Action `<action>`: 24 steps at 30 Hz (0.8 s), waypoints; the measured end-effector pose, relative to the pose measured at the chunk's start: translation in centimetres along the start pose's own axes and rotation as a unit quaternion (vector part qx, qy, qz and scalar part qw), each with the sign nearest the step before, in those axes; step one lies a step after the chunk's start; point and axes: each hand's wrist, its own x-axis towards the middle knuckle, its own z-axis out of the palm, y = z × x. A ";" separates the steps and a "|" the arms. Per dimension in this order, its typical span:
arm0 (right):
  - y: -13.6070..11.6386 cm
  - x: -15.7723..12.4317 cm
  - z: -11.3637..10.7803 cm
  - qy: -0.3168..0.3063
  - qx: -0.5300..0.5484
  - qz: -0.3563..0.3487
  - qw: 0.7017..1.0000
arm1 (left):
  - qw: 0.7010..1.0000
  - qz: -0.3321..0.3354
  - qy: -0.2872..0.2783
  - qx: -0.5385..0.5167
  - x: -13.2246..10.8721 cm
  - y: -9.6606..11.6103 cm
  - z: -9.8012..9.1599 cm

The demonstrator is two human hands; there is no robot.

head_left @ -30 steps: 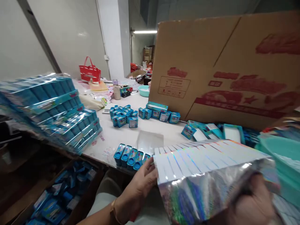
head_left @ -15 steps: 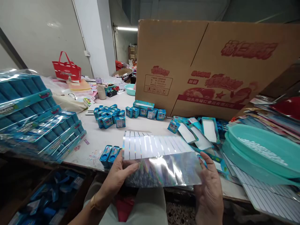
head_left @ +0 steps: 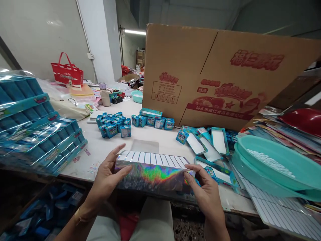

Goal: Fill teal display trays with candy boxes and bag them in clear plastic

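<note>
A shiny holographic sticker sheet (head_left: 152, 175) is bent over at the table's front edge, with a row of white strips along its upper part. My left hand (head_left: 106, 179) grips its left end, thumb on the shiny face and fingers at the far side. At the right end, my right hand (head_left: 204, 187) pinches the sheet between thumb and fingers. Behind the sheet, a clear flat piece (head_left: 144, 146) lies on the table. Just beyond my right fingers is a small blue box (head_left: 212, 172), partly in a shallow tray.
Clusters of small blue boxes (head_left: 114, 124) stand farther back. Stacked wrapped trays (head_left: 42, 134) rise at left. Open blue trays (head_left: 219, 140) and teal basins (head_left: 240, 167) with white pellets occupy the right. A large carton (head_left: 190, 60) blocks the back. More strip sheets (head_left: 278, 207) overhang the front right.
The sheet has tilted and its shiny part now bends more, showing rainbow colours. Both hands have moved left with it. The blue boxes formerly beside my left hand are now out of sight.
</note>
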 end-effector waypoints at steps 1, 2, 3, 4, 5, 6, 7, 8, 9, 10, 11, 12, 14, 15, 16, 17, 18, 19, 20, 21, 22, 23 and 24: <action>-0.2 0.2 0.0 0.000 -0.002 0.005 1.000 | 1.000 -0.006 -0.004 -0.005 0.1 0.1 -0.1; -0.4 0.5 0.0 -0.002 0.003 0.010 1.000 | 1.000 -0.013 -0.010 -0.011 0.3 0.3 -0.2; -0.6 0.9 -0.1 -0.007 0.012 0.017 1.000 | 0.999 -0.021 -0.016 -0.019 0.4 0.4 -0.3; -0.7 1.3 -0.1 -0.012 0.024 0.023 0.999 | 0.999 -0.026 -0.022 -0.027 0.6 0.5 -0.3; -0.7 1.7 -0.1 -0.018 0.038 0.028 0.999 | 0.999 -0.027 -0.025 -0.034 0.8 0.6 -0.4; -0.8 2.1 -0.2 -0.026 0.051 0.033 0.998 | 0.999 -0.022 -0.025 -0.042 1.0 0.6 -0.3; -0.8 2.6 -0.2 -0.033 0.061 0.037 0.997 | 0.998 -0.015 -0.024 -0.049 1.2 0.7 -0.3; -0.8 3.0 -0.2 -0.040 0.067 0.041 0.996 | 0.998 -0.007 -0.023 -0.053 1.4 0.7 -0.2; -0.7 3.4 -0.2 -0.047 0.067 0.044 0.996 | 0.998 0.001 -0.021 -0.054 1.6 0.7 -0.1; -0.6 3.7 -0.2 -0.052 0.063 0.044 0.996 | 0.999 0.007 -0.018 -0.050 1.9 0.7 0.0; -0.6 3.9 -0.2 -0.054 0.054 0.041 0.996 | 0.999 0.012 -0.015 -0.044 2.1 0.7 0.1; -0.5 4.1 -0.2 -0.052 0.042 0.034 0.997 | 0.999 0.015 -0.012 -0.037 2.3 0.6 0.2; -0.5 4.3 -0.2 -0.037 0.019 0.013 0.999 | 0.999 0.025 -0.005 -0.031 2.5 0.7 0.3; -0.7 4.3 -0.2 -0.026 0.009 0.000 1.000 | 0.999 0.032 -0.003 -0.030 2.6 0.7 0.3; -0.9 4.3 -0.3 -0.014 0.002 -0.016 1.000 | 0.999 0.037 -0.002 -0.031 2.7 0.8 0.3; -1.3 4.2 -0.3 -0.004 -0.001 -0.035 0.999 | 0.999 0.041 -0.001 -0.031 2.7 0.9 0.3; -1.7 4.1 -0.4 0.009 -0.004 -0.059 0.998 | 0.999 0.043 0.000 -0.027 2.6 1.1 0.2; -2.3 3.9 -0.5 0.027 -0.009 -0.089 0.996 | 0.999 0.047 0.004 -0.022 2.5 1.2 0.2; -2.9 3.7 -0.7 0.053 -0.015 -0.125 0.991 | 0.998 0.053 0.011 -0.016 2.4 1.4 0.1; -3.6 3.4 -0.9 0.082 -0.024 -0.160 0.983 | 0.998 0.062 0.020 -0.010 2.2 1.5 -0.1; -4.3 3.0 -1.1 0.112 -0.034 -0.192 0.974 | 0.997 0.075 0.032 -0.005 2.1 1.7 -0.2; -5.0 2.6 -1.4 0.134 -0.039 -0.218 0.966 | 0.994 0.096 0.043 -0.002 1.9 1.8 -0.3; -5.7 2.1 -1.6 0.144 -0.034 -0.236 0.960 | 0.991 0.122 0.050 -0.001 1.6 2.0 -0.4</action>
